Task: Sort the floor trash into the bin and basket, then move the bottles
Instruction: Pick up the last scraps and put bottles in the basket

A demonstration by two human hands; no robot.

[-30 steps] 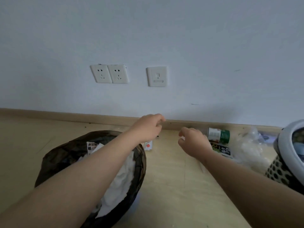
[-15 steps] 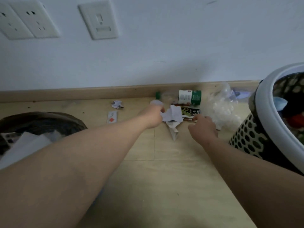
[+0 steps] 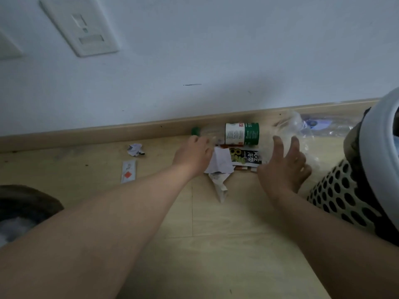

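Left hand: I see the left hand (image 3: 193,155) low over the floor, back up, fingers curled downward near the bottle's neck.
Left fingers: the white paper (image 3: 219,164) sticks out from under the palm side; I cannot tell whether the fingers pinch it or only lie against it.
Right hand: the right hand (image 3: 282,169) hovers with its back toward me, fingers (image 3: 278,145) spread and straight, holding nothing.
Bottle: a clear plastic bottle (image 3: 241,133) lies on its side tight against the baseboard (image 3: 108,134), green cap (image 3: 195,131) pointing left, white-and-green label round its middle.
Snack packet: a sunflower-print packet (image 3: 246,158) lies flat just in front of the bottle, between my two hands, with the white paper overlapping its left edge.
Plastic bag: a crumpled clear plastic bag (image 3: 311,147) sits beyond the right fingertips, between the bottle and the basket.
Basket: the perforated basket (image 3: 336,190) with a white rim stands at the right edge, close beside the right wrist.
Bin: the dark bin (image 3: 28,199) shows at the lower left, partly cut off, something white inside.
Loose scraps: a crumpled paper scrap (image 3: 135,149) and a white sachet (image 3: 128,171) with a red diamond lie on the wooden floor (image 3: 216,234), left of the left hand and apart from it.
Wall: a white wall plate (image 3: 79,24) sits high at the upper left.
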